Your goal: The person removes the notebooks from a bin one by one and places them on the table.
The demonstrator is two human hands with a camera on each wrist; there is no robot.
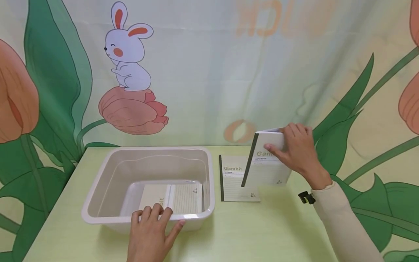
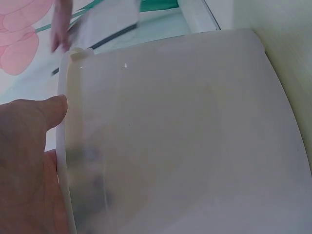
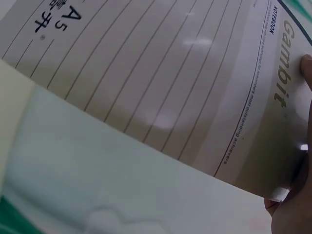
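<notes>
My right hand (image 1: 300,147) grips a notebook (image 1: 266,171) by its upper right corner, thumb on the cover and fingers behind. That notebook hangs upright and slightly tilted above the table, its dark spine to the left; its lined "Gambit" cover fills much of the right wrist view. A second Gambit notebook (image 1: 237,193) lies flat on the table behind it, partly covered. On the left stands a beige plastic basin (image 1: 209,174), with a further notebook (image 1: 186,198) lying sideways inside. My left hand (image 1: 150,229) holds the basin's near rim, fingers hooked over it, thumb (image 2: 56,109) outside.
The pale green table (image 1: 262,233) carries the basin and the flat notebook side by side. Behind it hangs a printed curtain (image 1: 196,72) with a rabbit and tulips. A small black clip (image 1: 307,197) is at the right sleeve (image 1: 340,214).
</notes>
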